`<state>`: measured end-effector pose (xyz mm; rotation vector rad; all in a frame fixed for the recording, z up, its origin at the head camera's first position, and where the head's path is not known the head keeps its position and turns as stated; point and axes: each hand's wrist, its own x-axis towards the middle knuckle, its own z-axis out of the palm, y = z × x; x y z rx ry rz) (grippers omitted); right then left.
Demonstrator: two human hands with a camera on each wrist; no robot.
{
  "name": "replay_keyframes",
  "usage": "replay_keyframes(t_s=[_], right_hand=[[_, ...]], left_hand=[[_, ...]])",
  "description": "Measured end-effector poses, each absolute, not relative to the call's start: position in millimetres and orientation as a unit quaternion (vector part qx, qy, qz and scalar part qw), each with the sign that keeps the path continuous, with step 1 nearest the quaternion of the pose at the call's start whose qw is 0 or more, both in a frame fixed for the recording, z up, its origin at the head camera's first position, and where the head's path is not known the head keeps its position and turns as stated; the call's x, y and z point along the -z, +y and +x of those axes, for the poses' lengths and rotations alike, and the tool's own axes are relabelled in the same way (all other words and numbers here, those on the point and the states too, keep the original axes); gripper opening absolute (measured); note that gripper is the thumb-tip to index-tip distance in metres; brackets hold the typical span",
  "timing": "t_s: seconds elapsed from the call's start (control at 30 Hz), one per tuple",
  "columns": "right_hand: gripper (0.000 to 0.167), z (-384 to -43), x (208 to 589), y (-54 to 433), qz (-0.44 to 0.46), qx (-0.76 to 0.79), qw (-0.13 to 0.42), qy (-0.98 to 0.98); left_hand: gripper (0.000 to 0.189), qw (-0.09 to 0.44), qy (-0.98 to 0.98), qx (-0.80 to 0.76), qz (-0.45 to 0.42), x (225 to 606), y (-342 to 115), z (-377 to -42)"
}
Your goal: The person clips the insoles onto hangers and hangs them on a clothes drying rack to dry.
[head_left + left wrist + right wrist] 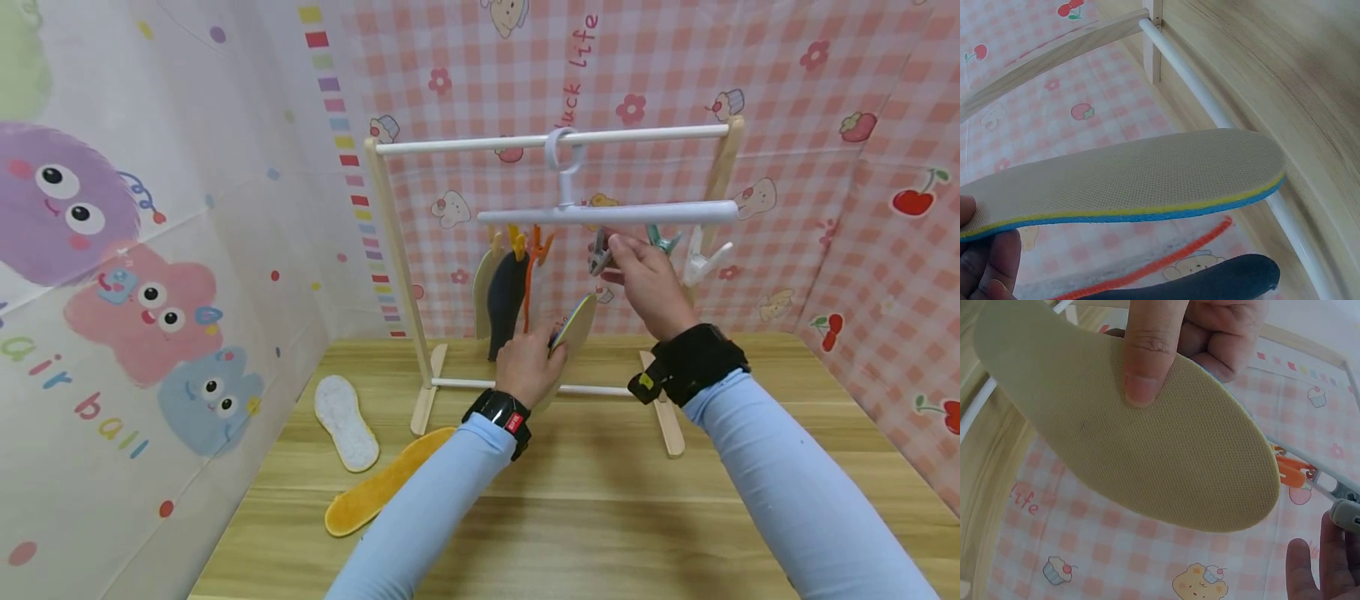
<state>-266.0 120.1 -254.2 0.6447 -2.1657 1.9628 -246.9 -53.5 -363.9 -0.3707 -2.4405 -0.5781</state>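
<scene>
My left hand (528, 367) pinches a beige insole (1147, 175) with a yellow and blue edge, thumb on its beige face. The insole is raised in front of the rack, tilted, its wide end toward the hanger (607, 213). My right hand (652, 279) pinches a grey clothespin (599, 252) below the hanger bar, just above the insole's upper end. Left of it hang a beige insole (482, 292), a dark insole (508, 287) and an orange-edged insole (528, 292) under more clips. A green clip (662, 239) and a white clip (701, 257) are to the right.
The white hanger hooks over the top rail (465, 145) of a wooden rack. On the table (570, 533) at left lie a light grey insole (347, 421) and a yellow fuzzy insole (382, 487). Patterned cloth (637, 75) surrounds the table's back and sides.
</scene>
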Motion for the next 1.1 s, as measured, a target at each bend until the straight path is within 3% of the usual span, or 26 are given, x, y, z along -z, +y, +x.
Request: replay_keyframes(t_s=[0.3, 0.7, 1.1], right_hand=[[0.047, -268.8, 253.8, 121.8, 0.196, -0.702, 0.071, -0.681], [0.012, -272.4, 256.3, 118.1, 0.181, -0.788, 0.092, -0.582], [0.017, -273.9, 257.0, 116.8, 0.17, -0.787, 0.095, -0.586]], left_hand=[[0.015, 0.319, -0.907, 0.231, -0.15, 360.4, -52.0, -247.0], [0.015, 0.341, -0.899, 0.22, -0.166, 355.2, -47.1, -245.3], [0.015, 0.362, -0.882, 0.241, -0.182, 347.0, -40.0, -243.9]])
